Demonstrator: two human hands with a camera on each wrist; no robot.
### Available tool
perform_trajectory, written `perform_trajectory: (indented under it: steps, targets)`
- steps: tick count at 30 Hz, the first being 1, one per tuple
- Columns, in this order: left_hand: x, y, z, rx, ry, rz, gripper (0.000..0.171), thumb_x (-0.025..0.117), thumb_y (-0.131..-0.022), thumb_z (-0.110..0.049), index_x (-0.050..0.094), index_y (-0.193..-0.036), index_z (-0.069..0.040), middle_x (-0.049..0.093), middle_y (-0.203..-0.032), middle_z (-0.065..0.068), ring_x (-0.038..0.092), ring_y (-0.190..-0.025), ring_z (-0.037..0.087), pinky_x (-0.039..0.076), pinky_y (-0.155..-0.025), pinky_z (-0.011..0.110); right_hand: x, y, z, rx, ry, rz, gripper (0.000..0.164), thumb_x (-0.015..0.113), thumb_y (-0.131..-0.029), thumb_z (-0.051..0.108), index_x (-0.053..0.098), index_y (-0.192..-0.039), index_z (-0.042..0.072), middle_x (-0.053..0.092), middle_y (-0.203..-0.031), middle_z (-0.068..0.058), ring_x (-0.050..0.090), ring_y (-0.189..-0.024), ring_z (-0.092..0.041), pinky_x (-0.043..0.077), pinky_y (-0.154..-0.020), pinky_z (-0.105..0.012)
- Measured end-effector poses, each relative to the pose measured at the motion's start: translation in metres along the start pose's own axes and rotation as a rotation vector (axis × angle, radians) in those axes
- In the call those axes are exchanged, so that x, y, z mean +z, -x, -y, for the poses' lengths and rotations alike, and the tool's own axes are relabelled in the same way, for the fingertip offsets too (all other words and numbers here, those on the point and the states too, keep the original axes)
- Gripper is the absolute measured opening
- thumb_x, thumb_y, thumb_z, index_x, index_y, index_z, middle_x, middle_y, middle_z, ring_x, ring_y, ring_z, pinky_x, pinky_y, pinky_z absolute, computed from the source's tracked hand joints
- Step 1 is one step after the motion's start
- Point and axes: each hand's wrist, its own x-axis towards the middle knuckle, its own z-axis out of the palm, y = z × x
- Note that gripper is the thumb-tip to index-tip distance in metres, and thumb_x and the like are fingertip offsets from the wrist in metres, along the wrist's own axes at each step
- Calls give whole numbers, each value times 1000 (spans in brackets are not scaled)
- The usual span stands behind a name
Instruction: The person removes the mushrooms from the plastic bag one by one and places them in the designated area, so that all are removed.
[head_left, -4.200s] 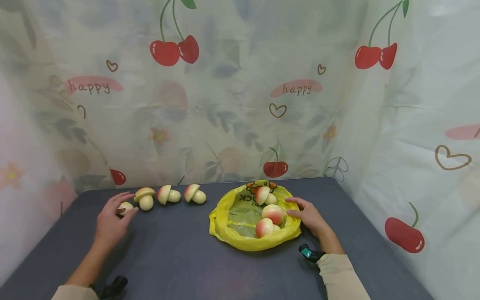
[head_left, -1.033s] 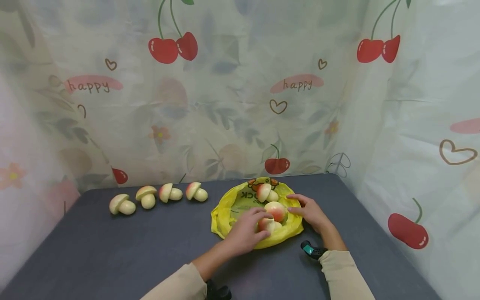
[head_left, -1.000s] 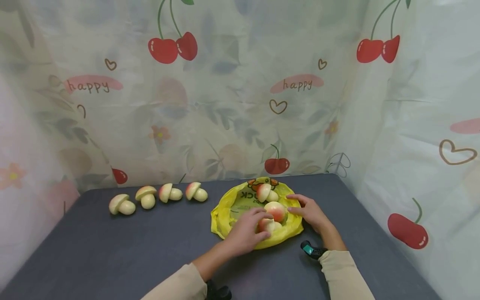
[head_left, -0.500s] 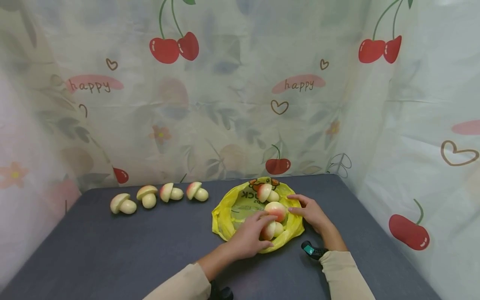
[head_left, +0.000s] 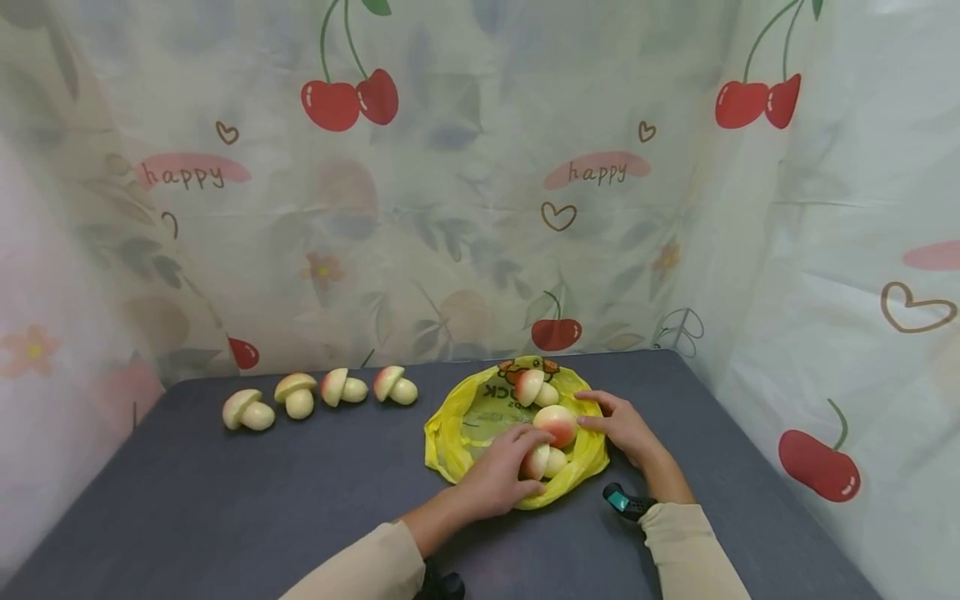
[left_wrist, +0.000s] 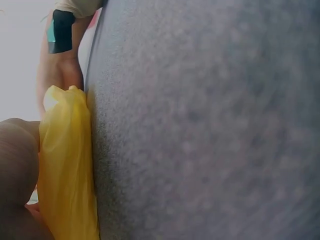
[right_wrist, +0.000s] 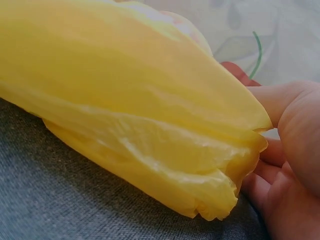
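Observation:
A yellow plastic bag [head_left: 459, 467] lies on the table with its mouth spread wide. Inside sit three toy mushrooms, cream with reddish caps: one at the back [head_left: 536, 388], one in the middle with its rounded cap [head_left: 557, 425] up, and one in front [head_left: 553, 462]. My left hand [head_left: 495, 475] reaches over the front rim and grips the front mushroom by its cap, thumb nearest me and fingers behind; part of the cap is hidden. My right hand [head_left: 618, 423] holds the bag's right rim between thumb and fingers; the right wrist view shows the fingers against the yellow film.
Several more toy mushrooms lie in a row along the back left of the dark table [head_left: 322, 500], from the leftmost mushroom [head_left: 249, 410] to the rightmost mushroom [head_left: 396, 386]. A printed curtain [head_left: 450, 183] hangs close behind the table and at both sides.
My left hand has left the leftmost mushroom in the row, crossed right to the bag and closed round the front mushroom, which has shifted slightly. My right hand stays on the rim.

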Motion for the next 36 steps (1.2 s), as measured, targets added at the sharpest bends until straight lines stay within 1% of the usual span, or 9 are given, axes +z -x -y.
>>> perform_trajectory:
  steps: [5, 9, 14, 17, 20, 24, 28, 32, 36]
  targets:
    - [-3, 0, 0, -1, 26, -8, 60, 79, -84, -26, 52, -137, -22, 49, -133, -2, 50, -119, 14, 44, -97, 35, 0, 0, 1, 7, 2, 1, 51, 69, -92, 18, 52, -138, 0, 43, -144, -24, 44, -126, -38, 45, -96, -40]
    - [-9, 0, 0, 5, 52, -19, 63, 78, -85, -28, 49, -140, -23, 50, -133, -3, 51, -116, 13, 46, -94, 33, 1, 7, 15, 10, 2, 6, 49, 66, -93, 11, 50, -137, -4, 42, -143, -27, 43, -125, -41, 46, -95, -41]
    - [-25, 1, -1, 11, 125, -88, 67, 78, -84, -25, 46, -143, -17, 50, -137, -1, 51, -118, 14, 46, -95, 32, 3, 19, 37, 20, 19, 17, 48, 63, -94, 8, 49, -137, -6, 40, -143, -29, 41, -127, -42, 44, -98, -43]
    - [-38, 2, -1, -27, 191, -134, 72, 77, -85, -25, 41, -147, -15, 48, -139, 2, 50, -119, 15, 46, -95, 34, 3, 22, 42, 21, 16, 23, 48, 63, -94, 8, 49, -137, -6, 39, -145, -28, 39, -129, -42, 40, -101, -46]
    - [-52, 4, -1, -72, 263, -180, 76, 77, -85, -27, 37, -149, -17, 49, -136, 2, 53, -112, 15, 49, -87, 35, 3, 21, 40, 14, 17, 26, 48, 64, -94, 10, 49, -137, -7, 39, -145, -29, 39, -129, -42, 40, -101, -47]
    - [-65, 9, 3, -98, 342, -264, 73, 77, -84, -28, 39, -146, -17, 53, -127, 2, 55, -99, 15, 49, -79, 38, 2, 20, 39, 18, 31, 23, 48, 64, -94, 10, 49, -137, -6, 39, -144, -29, 39, -128, -42, 40, -101, -48]
    - [-74, 16, 8, -121, 387, -338, 65, 78, -83, -24, 45, -139, -15, 56, -123, 3, 54, -99, 16, 49, -79, 41, 1, 15, 29, 21, 26, 19, 49, 64, -94, 10, 49, -137, -6, 37, -146, -29, 37, -130, -43, 38, -102, -50]
    - [-84, 24, 11, -146, 430, -377, 61, 78, -84, -17, 49, -137, -12, 58, -120, 4, 55, -100, 20, 49, -82, 43, 0, 6, 11, 19, 26, 10, 50, 66, -93, 15, 50, -138, -2, 38, -147, -27, 37, -131, -41, 39, -102, -49]
    - [-100, 35, 1, -158, 468, -397, 58, 75, -85, -7, 50, -137, -5, 58, -119, 11, 57, -100, 26, 49, -85, 47, 0, 0, 1, 18, 43, 5, 52, 68, -93, 21, 52, -138, 2, 39, -147, -24, 38, -131, -39, 40, -101, -46]
